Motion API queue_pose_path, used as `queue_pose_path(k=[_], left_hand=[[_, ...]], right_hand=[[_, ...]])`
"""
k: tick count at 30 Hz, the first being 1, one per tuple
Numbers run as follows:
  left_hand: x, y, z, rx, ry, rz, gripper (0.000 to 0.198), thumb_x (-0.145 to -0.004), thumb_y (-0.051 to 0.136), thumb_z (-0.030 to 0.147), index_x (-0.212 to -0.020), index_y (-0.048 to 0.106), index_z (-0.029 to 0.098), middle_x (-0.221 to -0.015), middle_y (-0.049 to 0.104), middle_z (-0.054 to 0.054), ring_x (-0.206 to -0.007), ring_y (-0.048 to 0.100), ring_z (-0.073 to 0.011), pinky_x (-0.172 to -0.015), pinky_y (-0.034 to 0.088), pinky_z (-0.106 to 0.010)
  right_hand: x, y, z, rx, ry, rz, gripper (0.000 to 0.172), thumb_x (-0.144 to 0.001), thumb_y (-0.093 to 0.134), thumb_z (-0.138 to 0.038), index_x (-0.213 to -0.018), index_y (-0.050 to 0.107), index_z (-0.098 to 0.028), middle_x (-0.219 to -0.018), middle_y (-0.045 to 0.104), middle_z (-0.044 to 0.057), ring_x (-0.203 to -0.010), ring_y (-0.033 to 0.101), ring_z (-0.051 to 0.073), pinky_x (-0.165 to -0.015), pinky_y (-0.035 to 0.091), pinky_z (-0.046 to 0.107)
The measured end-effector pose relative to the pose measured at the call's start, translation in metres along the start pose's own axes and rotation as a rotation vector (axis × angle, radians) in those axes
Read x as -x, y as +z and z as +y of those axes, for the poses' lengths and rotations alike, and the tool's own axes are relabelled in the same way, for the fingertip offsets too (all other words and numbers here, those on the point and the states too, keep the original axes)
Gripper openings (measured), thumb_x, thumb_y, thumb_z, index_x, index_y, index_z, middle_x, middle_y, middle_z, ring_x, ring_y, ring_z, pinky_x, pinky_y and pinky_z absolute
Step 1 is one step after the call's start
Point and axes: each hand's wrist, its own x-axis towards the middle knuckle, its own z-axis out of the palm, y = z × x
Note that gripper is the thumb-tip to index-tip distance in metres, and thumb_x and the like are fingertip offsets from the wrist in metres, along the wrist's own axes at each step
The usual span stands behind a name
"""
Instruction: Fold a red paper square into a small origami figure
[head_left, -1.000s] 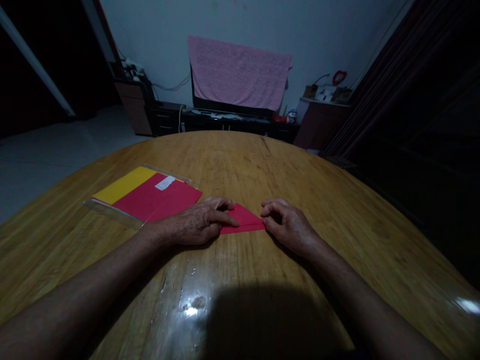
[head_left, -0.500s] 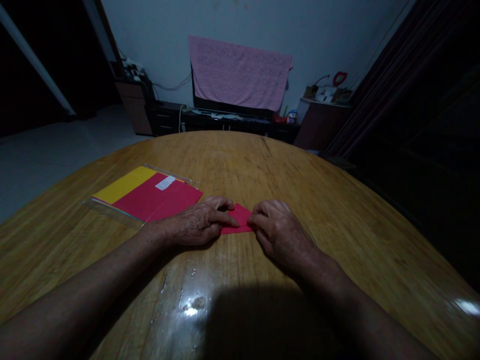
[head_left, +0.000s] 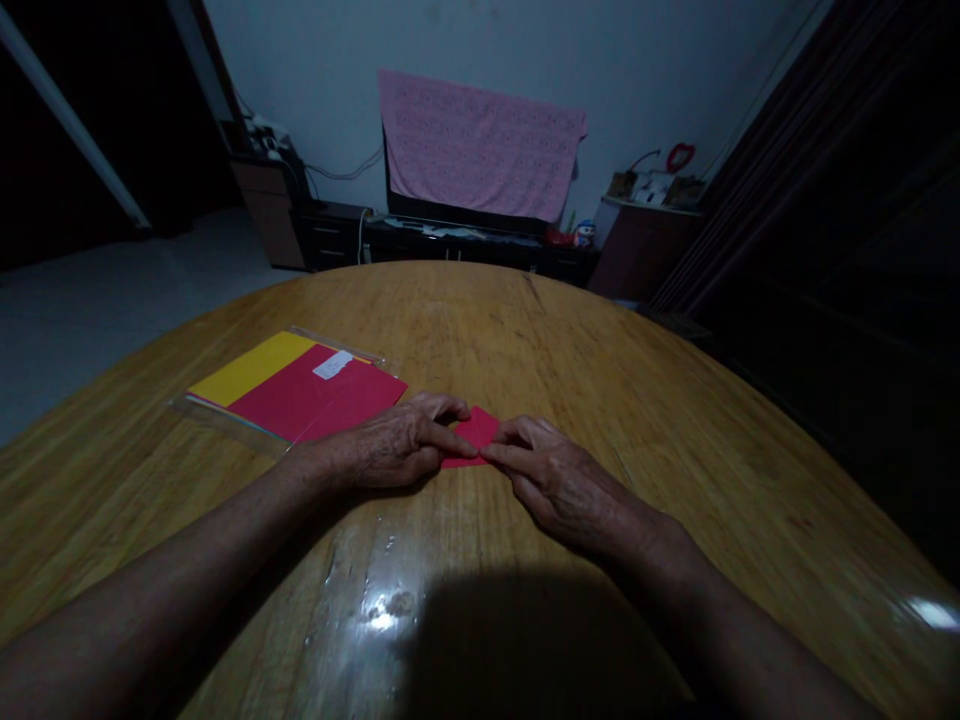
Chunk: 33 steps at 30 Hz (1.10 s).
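- On wooden table (head_left: pixel 525 330), near edge: folded red paper (head_left: pixel 476 432), flat on wood betw. hands, partly hidden by them
- L hand (head_left: pixel 390 450): L fingers (head_left: pixel 450 437) held together, pressed on paper's L end
- R hand (head_left: pixel 562 490): R fingers (head_left: pixel 517 450) held together, pressed on paper's R end, tips just touching L hand's
- Further L: clear plastic sleeve (head_left: pixel 217 415) w/ yellow sheet (head_left: pixel 251 370), red sheet (head_left: pixel 300 395)

No legible txt, white label (head_left: pixel 333 365) on clear plastic pkt (head_left: pixel 225 420), print too small, too dim to read
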Motion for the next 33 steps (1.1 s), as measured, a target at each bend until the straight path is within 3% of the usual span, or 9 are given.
queue_pose_path(k=[9, 17, 21, 26, 28, 30, 33], left_hand=[[0.001, -0.001, -0.001, 0.023, -0.001, -0.011, 0.041, -0.085, 0.047, 0.012, -0.115, 0.068, 0.029, -0.136, 0.048, -0.007, -0.126, 0.044, -0.0262, -0.106, 0.037, -0.047], [0.001, -0.002, -0.002, 0.0, -0.006, -0.022, 0.042, -0.085, 0.047, 0.012, -0.117, 0.068, 0.027, -0.136, 0.049, -0.008, -0.125, 0.046, -0.026, -0.104, 0.039, -0.047], [0.001, -0.001, -0.002, 0.016, 0.01, 0.007, 0.042, -0.084, 0.047, 0.01, -0.116, 0.069, 0.027, -0.136, 0.05, -0.008, -0.125, 0.047, -0.0258, -0.104, 0.04, -0.046], [0.001, 0.001, -0.003, 0.019, -0.014, 0.011, 0.042, -0.085, 0.047, 0.011, -0.114, 0.069, 0.031, -0.137, 0.05, -0.004, -0.124, 0.047, -0.0248, -0.105, 0.038, -0.047], [0.001, 0.002, -0.004, 0.028, -0.008, 0.01, 0.042, -0.086, 0.047, 0.012, -0.115, 0.068, 0.033, -0.137, 0.05, -0.003, -0.124, 0.047, -0.0234, -0.106, 0.037, -0.045], [0.001, 0.002, -0.004, 0.032, -0.002, 0.011, 0.041, -0.087, 0.046, 0.014, -0.115, 0.068, 0.034, -0.135, 0.05, -0.003, -0.124, 0.047, -0.0224, -0.106, 0.037, -0.044], [0.001, 0.002, -0.004, 0.023, -0.007, 0.005, 0.039, -0.088, 0.045, 0.017, -0.114, 0.069, 0.033, -0.134, 0.05, -0.004, -0.123, 0.047, -0.0232, -0.106, 0.037, -0.045]], right_hand=[[0.006, -0.011, 0.011, 0.064, 0.025, -0.005, 0.04, -0.087, 0.046, -0.008, -0.113, 0.068, -0.029, -0.105, 0.059, 0.007, -0.097, 0.056, 0.021, -0.086, 0.049, 0.039], [0.018, -0.015, 0.036, 0.058, 0.076, -0.021, 0.053, -0.08, 0.047, -0.002, -0.115, 0.068, -0.035, -0.13, 0.057, 0.003, -0.119, 0.053, 0.023, -0.098, 0.045, 0.046], [0.024, -0.02, 0.045, 0.099, 0.129, -0.004, 0.052, -0.078, 0.049, -0.001, -0.112, 0.07, -0.035, -0.133, 0.057, 0.004, -0.122, 0.052, 0.027, -0.099, 0.045, 0.05], [0.011, -0.029, 0.024, 0.205, 0.181, 0.032, 0.027, -0.083, 0.054, -0.009, -0.081, 0.075, -0.026, -0.117, 0.066, 0.007, -0.105, 0.06, 0.029, -0.084, 0.051, 0.047], [0.0, -0.026, 0.007, 0.143, 0.149, 0.167, 0.024, -0.086, 0.053, -0.011, -0.087, 0.073, -0.024, -0.109, 0.066, 0.008, -0.099, 0.06, 0.025, -0.083, 0.05, 0.041], [-0.009, -0.017, -0.006, 0.027, 0.082, 0.162, 0.025, -0.089, 0.049, -0.011, -0.097, 0.07, -0.023, -0.1, 0.065, 0.006, -0.092, 0.06, 0.02, -0.08, 0.05, 0.034], [-0.014, 0.0, -0.013, -0.046, 0.064, 0.115, 0.03, -0.09, 0.042, -0.007, -0.093, 0.068, -0.022, -0.092, 0.063, 0.005, -0.086, 0.058, 0.017, -0.078, 0.049, 0.031]])
